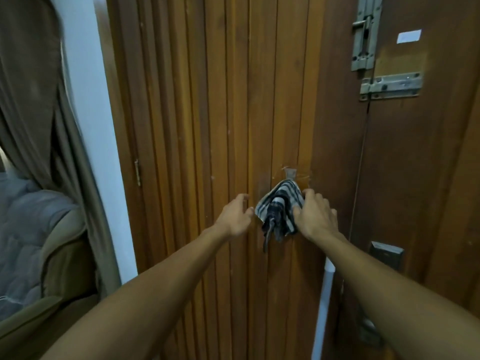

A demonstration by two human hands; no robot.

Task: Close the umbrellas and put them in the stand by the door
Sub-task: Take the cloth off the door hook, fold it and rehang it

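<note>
A folded umbrella [278,207] with dark and white stripes hangs against the wooden door [197,126] from a small hook [290,173]. Its dark strap dangles below the fabric. My right hand [315,216] rests on the umbrella's right side, fingers spread over the cloth. My left hand [235,216] is just left of the umbrella, fingers apart, holding nothing; its fingertips are close to the fabric's edge. No stand is in view.
Metal latches [389,84] and a bolt [365,35] sit on the door at upper right. A white pole [323,307] leans low near the door. A brown curtain [39,100] and a padded chair [39,242] fill the left side.
</note>
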